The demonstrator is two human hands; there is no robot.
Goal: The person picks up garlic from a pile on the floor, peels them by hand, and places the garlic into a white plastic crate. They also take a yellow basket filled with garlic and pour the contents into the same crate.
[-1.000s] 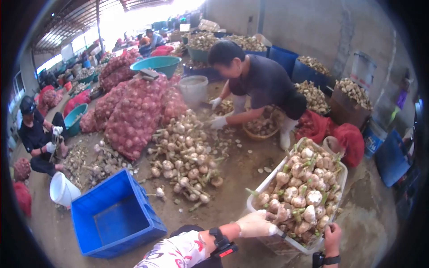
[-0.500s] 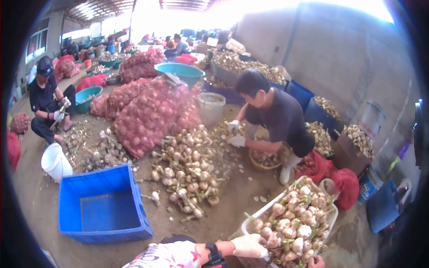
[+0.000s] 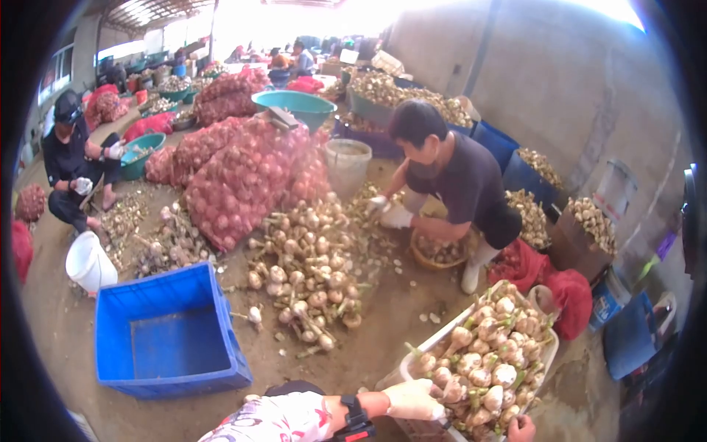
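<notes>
A white crate [image 3: 407, 366] at the lower right is heaped with garlic bulbs [image 3: 482, 377] that have short cut stems. My left hand [image 3: 414, 400], in a pale glove with a dark watch on the wrist, reaches over the crate's near left rim. Its fingers are bent against the bulbs there, and what they grip is hidden. Only part of my right hand [image 3: 521, 429] shows at the bottom edge, by the crate's near right side. Its bare fingers are curled, with their contents out of sight.
A blue crate [image 3: 173, 324] stands at the left, beside a white bucket [image 3: 91, 261]. Loose garlic [image 3: 313, 276] lies piled mid-floor before red mesh sacks [image 3: 239, 180]. A gloved co-worker [image 3: 456, 173] crouches by a basket [image 3: 440, 250]; another person [image 3: 74, 162] sits far left.
My left hand stays at the crate rim, and my right hand shows slightly more at the bottom. The co-workers' hands have shifted; the seated person's hands have moved apart.
</notes>
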